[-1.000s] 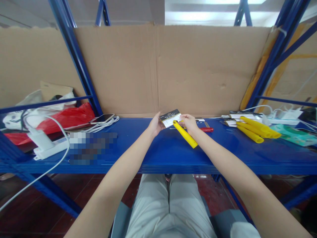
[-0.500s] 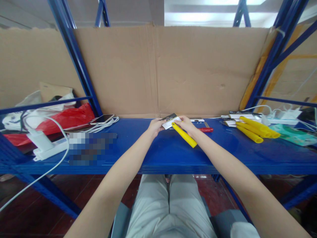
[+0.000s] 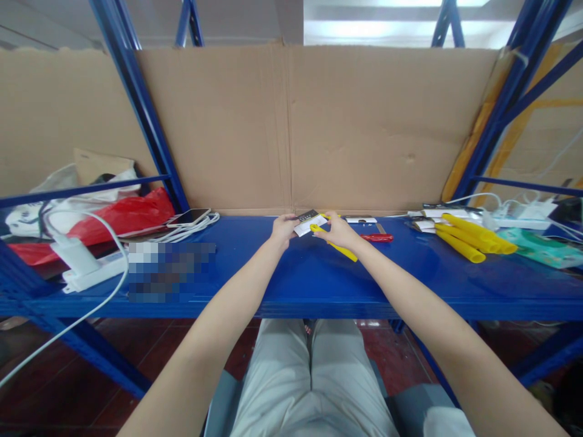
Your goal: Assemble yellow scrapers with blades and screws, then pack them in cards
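My left hand (image 3: pixel 284 229) is closed on the left end of a small flat black-and-white packet (image 3: pixel 306 227), held tilted above the blue table. My right hand (image 3: pixel 339 231) meets the packet's right side, its fingers closed around a yellow tube (image 3: pixel 345 250). The tube's lower end points toward the front right, under my wrist. Its middle is hidden by my fingers, and bits of yellow show beside the packet. Behind my right forearm lies a red-handled tool (image 3: pixel 377 238), its kind unclear.
Several yellow tubes (image 3: pixel 473 243) and flat packets (image 3: pixel 439 218) lie at the right. A green package (image 3: pixel 542 246) sits farther right. A phone (image 3: pixel 191 216), white cables (image 3: pixel 195 229), a power strip (image 3: pixel 93 273) and a red bag (image 3: pixel 122 215) are at the left. Cardboard (image 3: pixel 364 133) stands behind the table (image 3: pixel 246 267).
My right hand has shifted slightly left, its fingers now across the tube's middle. The tube's visible lower part is shorter and thinner. The packet has moved slightly left with my left hand.
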`<state>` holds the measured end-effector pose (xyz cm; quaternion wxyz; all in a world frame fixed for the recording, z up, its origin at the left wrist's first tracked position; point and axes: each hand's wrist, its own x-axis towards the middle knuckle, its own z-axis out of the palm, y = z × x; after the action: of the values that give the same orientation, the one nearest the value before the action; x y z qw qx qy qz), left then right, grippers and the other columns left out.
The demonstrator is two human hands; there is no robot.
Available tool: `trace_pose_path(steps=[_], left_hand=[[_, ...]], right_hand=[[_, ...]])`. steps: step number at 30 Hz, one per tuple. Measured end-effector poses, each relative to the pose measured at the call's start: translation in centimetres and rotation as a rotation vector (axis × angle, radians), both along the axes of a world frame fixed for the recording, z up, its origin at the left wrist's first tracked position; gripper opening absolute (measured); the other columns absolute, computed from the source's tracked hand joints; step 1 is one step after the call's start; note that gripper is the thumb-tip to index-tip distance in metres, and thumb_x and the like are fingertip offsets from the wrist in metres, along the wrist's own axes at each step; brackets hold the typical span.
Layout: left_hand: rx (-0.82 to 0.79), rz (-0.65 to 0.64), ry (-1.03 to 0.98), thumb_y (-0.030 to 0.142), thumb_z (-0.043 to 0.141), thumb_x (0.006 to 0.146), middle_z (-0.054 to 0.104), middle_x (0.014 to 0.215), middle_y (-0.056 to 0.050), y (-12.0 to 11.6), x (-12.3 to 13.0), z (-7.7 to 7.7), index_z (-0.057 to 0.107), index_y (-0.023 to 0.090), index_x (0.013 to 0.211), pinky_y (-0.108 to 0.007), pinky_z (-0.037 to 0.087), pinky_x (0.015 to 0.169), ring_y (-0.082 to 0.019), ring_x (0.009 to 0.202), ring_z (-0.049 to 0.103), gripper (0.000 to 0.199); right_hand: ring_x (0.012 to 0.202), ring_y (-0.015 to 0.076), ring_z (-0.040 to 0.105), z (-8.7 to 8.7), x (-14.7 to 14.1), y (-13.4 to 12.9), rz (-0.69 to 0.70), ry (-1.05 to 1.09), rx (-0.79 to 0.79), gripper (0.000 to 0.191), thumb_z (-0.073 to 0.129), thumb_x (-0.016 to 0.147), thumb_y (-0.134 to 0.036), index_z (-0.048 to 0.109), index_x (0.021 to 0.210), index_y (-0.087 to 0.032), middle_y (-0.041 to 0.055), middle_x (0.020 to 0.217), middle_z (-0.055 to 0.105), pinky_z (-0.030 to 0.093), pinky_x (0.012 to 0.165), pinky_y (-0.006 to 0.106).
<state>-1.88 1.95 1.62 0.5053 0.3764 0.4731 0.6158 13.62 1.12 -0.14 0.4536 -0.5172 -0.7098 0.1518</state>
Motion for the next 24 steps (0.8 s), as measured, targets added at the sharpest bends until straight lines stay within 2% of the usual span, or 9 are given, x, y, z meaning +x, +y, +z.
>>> trace_pose_path(steps=[5, 8, 14, 17, 24], left_hand=[[-0.003, 0.029, 0.067, -0.005, 0.055, 0.076, 0.06, 0.06, 0.001, -0.29, 0.04, 0.16, 0.058, 0.014, 0.083, -0.032, 0.055, 0.067, -0.013, 0.056, 0.064, 0.021], [0.003, 0.033, 0.086, -0.005, 0.054, 0.076, 0.06, 0.06, 0.001, -0.1, 0.06, 0.02, 0.059, 0.013, 0.082, -0.028, 0.055, 0.063, -0.01, 0.051, 0.062, 0.02], [0.016, 0.032, 0.104, -0.005, 0.055, 0.075, 0.065, 0.069, -0.004, 0.12, 0.01, -0.21, 0.063, 0.011, 0.082, -0.028, 0.055, 0.066, -0.013, 0.059, 0.066, 0.02], [0.002, 0.031, 0.116, -0.003, 0.054, 0.076, 0.067, 0.074, -0.006, -0.01, -0.05, -0.11, 0.063, 0.011, 0.086, -0.026, 0.055, 0.063, -0.013, 0.061, 0.066, 0.02], [-0.016, -0.007, 0.123, -0.001, 0.051, 0.08, 0.065, 0.075, -0.005, 0.13, 0.01, -0.08, 0.059, 0.013, 0.094, -0.025, 0.054, 0.06, -0.01, 0.058, 0.063, 0.021]], right_hand=[[0.106, 0.0249, 0.056, 0.06, -0.27, -0.2, -0.036, -0.176, 0.008, 0.048, 0.073, 0.065, -0.026, 0.049, 0.105, -0.016, 0.0154, 0.111, 0.059, 0.042, 0.089, 0.038], [0.104, 0.0235, 0.055, -0.1, -0.2, -0.2, -0.027, -0.273, 0.085, 0.046, 0.069, 0.069, -0.025, 0.048, 0.108, -0.016, 0.0143, 0.112, 0.058, 0.042, 0.088, 0.038], [0.097, 0.0198, 0.056, -0.21, -0.1, -0.41, 0.164, -0.532, 0.197, 0.036, 0.054, 0.079, -0.016, 0.05, 0.114, -0.021, 0.0076, 0.108, 0.06, 0.042, 0.084, 0.034], [0.097, 0.0194, 0.057, -0.22, -0.17, -0.38, 0.208, -0.64, 0.197, 0.031, 0.051, 0.081, -0.015, 0.057, 0.11, -0.022, 0.0067, 0.106, 0.062, 0.04, 0.087, 0.034], [0.099, 0.0195, 0.058, -0.34, -0.36, -0.23, 0.179, -0.71, 0.15, 0.034, 0.048, 0.084, -0.014, 0.063, 0.113, -0.022, 0.0085, 0.109, 0.064, 0.041, 0.089, 0.035]])
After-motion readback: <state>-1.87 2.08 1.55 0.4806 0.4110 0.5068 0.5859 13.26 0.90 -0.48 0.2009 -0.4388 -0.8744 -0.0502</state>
